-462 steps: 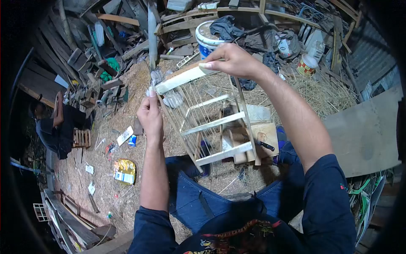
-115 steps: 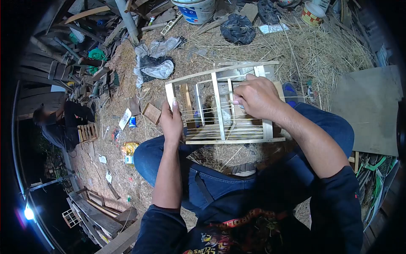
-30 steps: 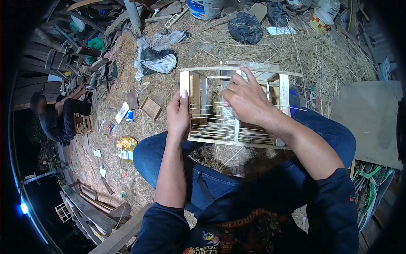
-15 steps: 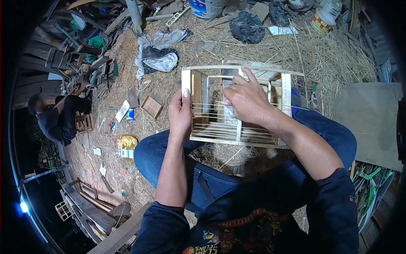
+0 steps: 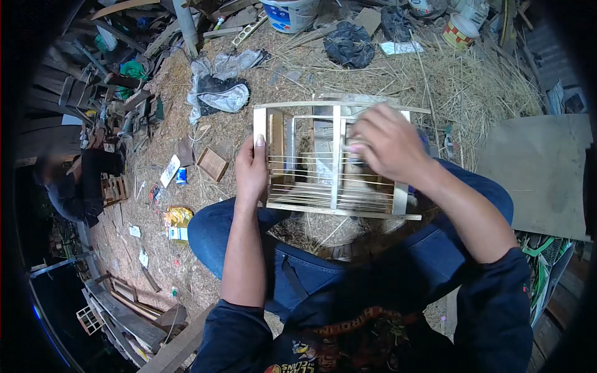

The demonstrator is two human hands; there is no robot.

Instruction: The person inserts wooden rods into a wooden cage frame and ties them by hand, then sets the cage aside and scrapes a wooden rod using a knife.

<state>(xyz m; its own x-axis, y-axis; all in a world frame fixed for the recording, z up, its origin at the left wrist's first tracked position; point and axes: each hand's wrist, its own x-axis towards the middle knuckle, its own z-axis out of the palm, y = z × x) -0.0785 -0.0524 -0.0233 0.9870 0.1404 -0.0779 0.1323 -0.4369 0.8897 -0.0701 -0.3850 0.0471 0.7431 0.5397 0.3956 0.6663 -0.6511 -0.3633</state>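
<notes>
A small wooden cage frame [image 5: 336, 161] stands over my lap, with thin sticks [image 5: 305, 193] running across its lower half through the middle upright. My left hand [image 5: 252, 171] grips the frame's left upright, thumb on its front face. My right hand [image 5: 388, 146] is over the right half of the frame, blurred, with its fingers bent towards the thumb. Whether it holds a stick I cannot make out. The upper half of the frame's near side has no sticks across it.
A small wooden box [image 5: 212, 164], a blue can [image 5: 181, 176] and a yellow packet [image 5: 178, 224] lie left. Beyond are a black bag [image 5: 349, 45] and cloth [image 5: 221, 93]. A flat board [image 5: 538, 174] lies right. Another person [image 5: 71, 180] sits far left.
My right hand has moved right from the middle upright to the right half of the frame. My left hand still holds the left upright. The whole view has shifted slightly.
</notes>
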